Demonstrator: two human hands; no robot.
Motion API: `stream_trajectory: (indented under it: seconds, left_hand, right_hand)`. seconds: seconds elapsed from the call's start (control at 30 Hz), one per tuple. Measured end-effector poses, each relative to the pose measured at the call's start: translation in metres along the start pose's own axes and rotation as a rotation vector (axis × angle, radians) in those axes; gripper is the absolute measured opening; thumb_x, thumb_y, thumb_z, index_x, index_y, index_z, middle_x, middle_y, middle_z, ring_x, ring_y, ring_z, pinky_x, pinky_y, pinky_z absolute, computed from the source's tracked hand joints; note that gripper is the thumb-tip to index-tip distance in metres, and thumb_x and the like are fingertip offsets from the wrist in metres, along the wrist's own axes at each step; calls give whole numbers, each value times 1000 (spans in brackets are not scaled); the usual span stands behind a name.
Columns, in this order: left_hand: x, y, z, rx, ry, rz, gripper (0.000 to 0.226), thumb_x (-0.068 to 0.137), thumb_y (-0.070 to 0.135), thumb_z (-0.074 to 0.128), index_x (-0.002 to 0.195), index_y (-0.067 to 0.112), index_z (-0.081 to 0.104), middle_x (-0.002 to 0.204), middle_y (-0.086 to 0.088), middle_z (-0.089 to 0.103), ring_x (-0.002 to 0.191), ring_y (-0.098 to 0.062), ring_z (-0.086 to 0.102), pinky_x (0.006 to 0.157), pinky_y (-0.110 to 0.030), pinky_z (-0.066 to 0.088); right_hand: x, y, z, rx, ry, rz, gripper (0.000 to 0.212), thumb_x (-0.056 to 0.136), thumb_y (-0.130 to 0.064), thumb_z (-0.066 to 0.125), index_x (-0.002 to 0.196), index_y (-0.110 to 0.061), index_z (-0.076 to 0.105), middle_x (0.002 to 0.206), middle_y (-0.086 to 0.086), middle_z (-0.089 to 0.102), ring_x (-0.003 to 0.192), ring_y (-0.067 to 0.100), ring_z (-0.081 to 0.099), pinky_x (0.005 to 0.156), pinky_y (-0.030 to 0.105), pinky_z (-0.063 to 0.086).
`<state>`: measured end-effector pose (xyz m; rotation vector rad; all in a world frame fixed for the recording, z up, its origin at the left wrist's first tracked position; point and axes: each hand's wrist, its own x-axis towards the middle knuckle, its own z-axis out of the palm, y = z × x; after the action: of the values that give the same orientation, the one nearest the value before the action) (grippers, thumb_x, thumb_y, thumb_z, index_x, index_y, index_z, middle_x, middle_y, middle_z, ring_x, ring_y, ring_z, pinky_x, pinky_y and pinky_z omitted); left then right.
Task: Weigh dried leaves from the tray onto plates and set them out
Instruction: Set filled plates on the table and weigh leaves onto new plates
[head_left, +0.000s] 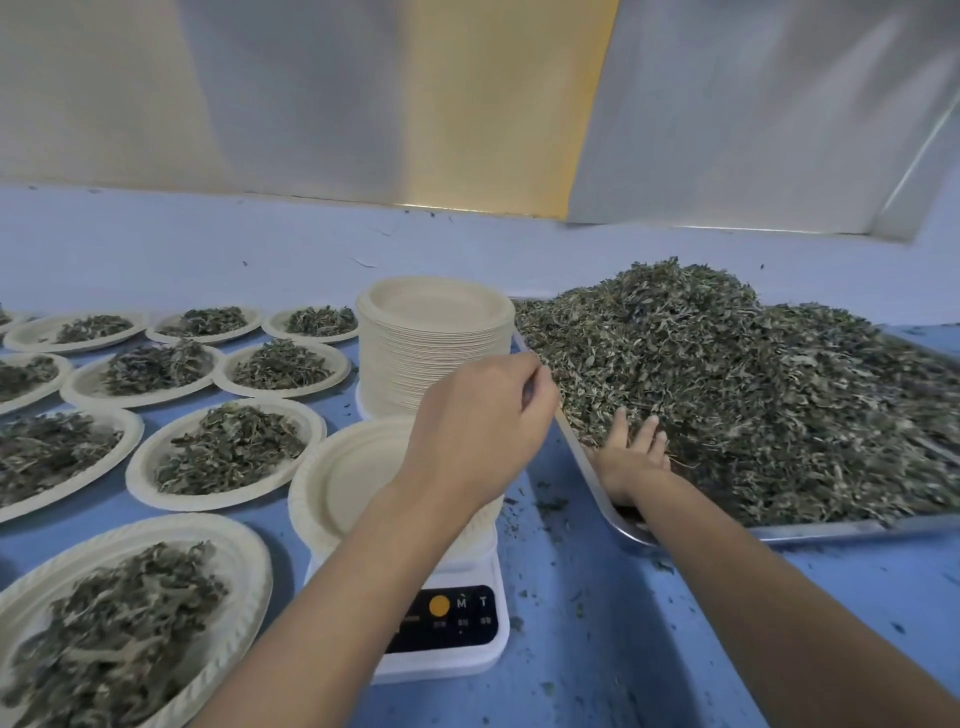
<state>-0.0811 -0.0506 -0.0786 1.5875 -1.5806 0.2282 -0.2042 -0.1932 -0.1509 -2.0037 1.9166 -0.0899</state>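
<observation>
Pressing right hand (631, 457) into dried leaves (753, 389), left hand (478, 431) above plate (343, 478)

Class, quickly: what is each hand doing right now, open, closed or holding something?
Left hand: fingers curled above the empty plate; any hold cannot be told.
Right hand: open, fingers spread on the leaves in the tray.

Blue on the table (597, 597), flecked with dark green crumbs (551, 505). Dull grey-green in the leaves (753, 395), heaped or plated alike. Cream on the plates (348, 478), with ribbed rims. Shiny silver on the tray (831, 530). White on the scale (441, 665), with a black panel (470, 631), an orange button (439, 606) and white letters (461, 603). Pale grey and yellow on the wall (311, 104).
</observation>
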Motion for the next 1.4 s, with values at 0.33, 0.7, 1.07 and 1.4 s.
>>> stream_trajectory:
  seconds: [0.33, 0.7, 1.07, 1.4]
  left_hand:
    - [14, -7, 8, -101, 37, -19, 38, 93, 34, 40, 76, 10, 64, 69, -1, 66, 65, -20, 58, 65, -41, 47]
    - [14, -13, 2, -170, 33, -139, 46, 83, 40, 33, 80, 9, 66, 66, -5, 64, 65, -24, 58, 65, -45, 48]
    - [18, -30, -15, -366, 132, -336, 27, 87, 25, 47, 70, 21, 68, 62, 9, 67, 45, 0, 51, 58, -29, 47]
    - [11, -45, -63, -389, 306, -379, 27, 87, 24, 46, 69, 27, 67, 63, 13, 68, 43, -8, 46, 56, -30, 47]
  right_hand:
    - [44, -13, 4, 57, 207, -148, 65, 97, -49, 40, 146, -11, 20, 151, 22, 20, 138, 38, 22, 111, 47, 20]
    - [40, -17, -2, -153, 270, -396, 22, 99, -13, 36, 120, -10, 44, 122, 19, 37, 111, 38, 41, 78, 41, 37]
    - [21, -13, -32, 920, 285, -207, 37, 101, -26, 41, 136, -14, 43, 80, 3, 52, 63, 15, 41, 64, 32, 40]
    - [-80, -92, -41, 1085, 38, -698, 13, 98, -29, 46, 91, -32, 56, 91, -9, 64, 71, 0, 60, 58, 22, 47]
